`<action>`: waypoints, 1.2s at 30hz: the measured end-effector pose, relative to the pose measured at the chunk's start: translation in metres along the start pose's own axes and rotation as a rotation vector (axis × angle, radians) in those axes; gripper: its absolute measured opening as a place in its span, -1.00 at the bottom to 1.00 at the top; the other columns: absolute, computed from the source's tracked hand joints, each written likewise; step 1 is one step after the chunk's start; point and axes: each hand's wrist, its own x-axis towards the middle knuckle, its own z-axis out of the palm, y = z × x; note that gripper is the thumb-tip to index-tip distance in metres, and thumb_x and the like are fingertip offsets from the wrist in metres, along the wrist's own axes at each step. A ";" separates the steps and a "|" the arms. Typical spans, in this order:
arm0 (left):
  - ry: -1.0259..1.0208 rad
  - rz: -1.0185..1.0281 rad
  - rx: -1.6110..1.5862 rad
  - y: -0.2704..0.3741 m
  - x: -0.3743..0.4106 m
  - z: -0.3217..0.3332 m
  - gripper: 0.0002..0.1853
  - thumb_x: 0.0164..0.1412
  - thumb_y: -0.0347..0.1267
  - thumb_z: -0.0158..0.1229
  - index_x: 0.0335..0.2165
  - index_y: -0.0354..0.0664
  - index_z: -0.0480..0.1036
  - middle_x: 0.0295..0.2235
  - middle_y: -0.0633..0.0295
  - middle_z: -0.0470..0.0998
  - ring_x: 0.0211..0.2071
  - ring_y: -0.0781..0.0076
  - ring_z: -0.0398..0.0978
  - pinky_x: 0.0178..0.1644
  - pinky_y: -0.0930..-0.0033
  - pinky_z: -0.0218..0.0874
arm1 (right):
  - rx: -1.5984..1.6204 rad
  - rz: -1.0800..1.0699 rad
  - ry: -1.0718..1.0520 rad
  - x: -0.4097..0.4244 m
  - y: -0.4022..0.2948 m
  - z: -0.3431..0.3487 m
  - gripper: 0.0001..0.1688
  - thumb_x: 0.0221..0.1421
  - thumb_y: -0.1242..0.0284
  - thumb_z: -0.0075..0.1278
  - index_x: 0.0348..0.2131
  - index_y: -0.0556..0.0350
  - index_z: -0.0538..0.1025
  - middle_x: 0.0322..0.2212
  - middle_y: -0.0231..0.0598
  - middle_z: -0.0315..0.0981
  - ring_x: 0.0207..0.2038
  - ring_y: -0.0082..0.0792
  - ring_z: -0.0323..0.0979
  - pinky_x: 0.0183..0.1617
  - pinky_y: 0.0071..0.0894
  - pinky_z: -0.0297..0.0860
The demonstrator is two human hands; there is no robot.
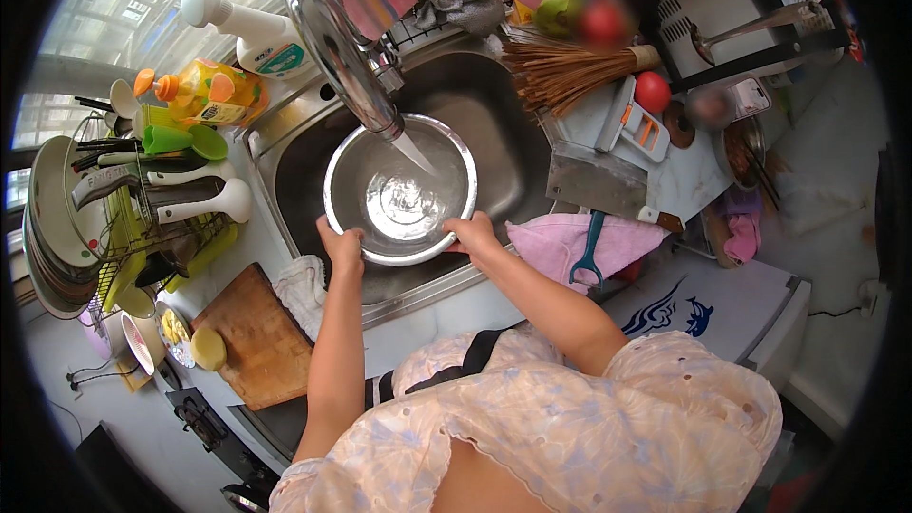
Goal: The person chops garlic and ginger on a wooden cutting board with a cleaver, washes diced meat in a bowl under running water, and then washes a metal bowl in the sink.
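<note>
Both hands hold a round stainless steel basin (pixel 356 157) over the double-bowl steel sink (pixel 456 276). My left hand (pixel 342 248) grips the rim at the lower left, and my right hand (pixel 473 234) grips it at the lower right with the thumb over the edge. Above the basin arches a chrome faucet (pixel 349 64), its spout over the far part of the basin; a stream of water (pixel 415 152) runs from it. Shallow clear water seems to cover the basin's bottom. The fingers under the rim are mostly hidden.
A cleaver (pixel 597 182), a pink cloth (pixel 534 242) and a teal peeler (pixel 590 256) lie right of the sink. On the left stand a dish rack (pixel 121 256), a wooden cutting board (pixel 253 342), a white cloth (pixel 303 292) and an orange soap bottle (pixel 214 92).
</note>
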 end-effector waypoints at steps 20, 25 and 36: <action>0.084 1.168 0.548 0.073 -0.047 -0.043 -0.78 -0.31 -0.75 -0.18 -0.61 -0.26 0.11 -0.06 0.08 0.34 0.06 0.00 0.15 0.13 -0.16 -0.23 | -1.294 -1.478 0.967 0.099 -0.269 0.090 -0.60 -0.29 0.41 0.06 -0.29 -0.05 0.47 -0.13 -0.06 0.20 -0.01 0.00 0.07 -0.02 0.10 0.06; 0.113 1.192 0.440 0.078 -0.055 -0.045 -0.80 -0.35 -0.76 -0.21 -0.63 -0.30 0.10 -0.06 -0.05 0.31 0.04 -0.09 0.15 0.10 0.08 -0.07 | -1.469 -1.538 0.851 0.101 -0.277 0.080 -0.72 -0.30 0.44 0.04 -0.41 -0.02 0.49 -0.13 -0.21 0.18 0.02 -0.13 0.05 0.01 0.10 -0.02; 0.171 1.221 0.295 0.108 -0.078 -0.080 -0.79 -0.32 -0.80 -0.19 -0.63 -0.32 0.12 -0.08 -0.17 0.30 0.04 -0.17 0.15 0.10 -0.07 -0.06 | 0.250 -0.791 -0.116 -0.009 -0.108 0.036 -0.82 -0.07 0.47 -0.03 -0.38 0.12 0.38 -0.33 -0.27 0.29 -0.18 -0.34 0.25 -0.05 -0.39 0.15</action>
